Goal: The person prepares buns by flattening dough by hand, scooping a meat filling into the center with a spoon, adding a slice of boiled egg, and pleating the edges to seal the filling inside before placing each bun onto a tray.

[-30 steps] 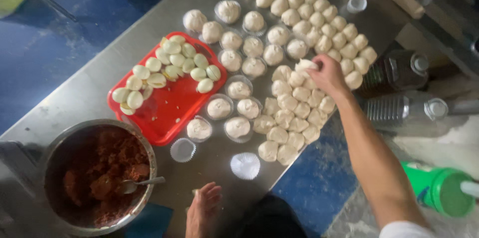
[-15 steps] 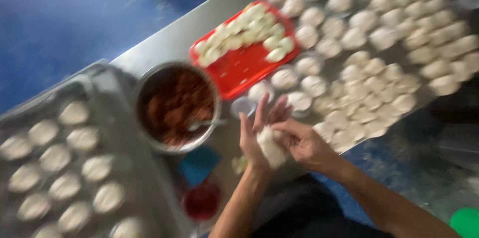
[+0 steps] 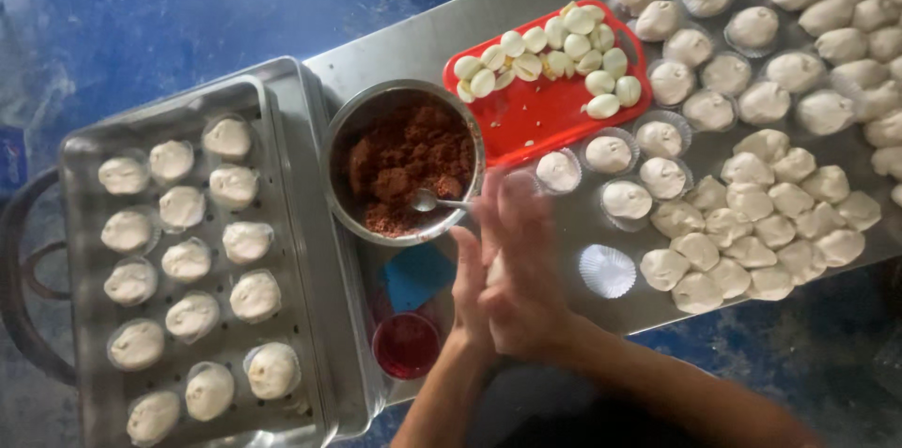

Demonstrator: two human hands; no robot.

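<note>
My left hand (image 3: 468, 290) and my right hand (image 3: 520, 271) are pressed together around a pale dough ball (image 3: 494, 269), which shows only between the palms. They hover just below a metal bowl (image 3: 349, 133) of reddish-brown filling with a spoon (image 3: 434, 201) in it. A red tray (image 3: 540, 110) of halved boiled eggs lies beyond the bowl. Loose dough balls (image 3: 742, 232) and filled buns in paper cups (image 3: 622, 159) cover the steel table to the right.
A metal steamer tray (image 3: 282, 185) on the left holds several shaped buns in rows. An empty white paper cup (image 3: 607, 270), a blue scraper (image 3: 418, 275) and a small red cup (image 3: 406, 346) lie near my hands. The steel table (image 3: 413, 44) stands over a blue floor.
My right hand came back from the dough pile at the right carrying a ball, and both hands now close around it. The view has swung left, bringing the steamer tray into sight.
</note>
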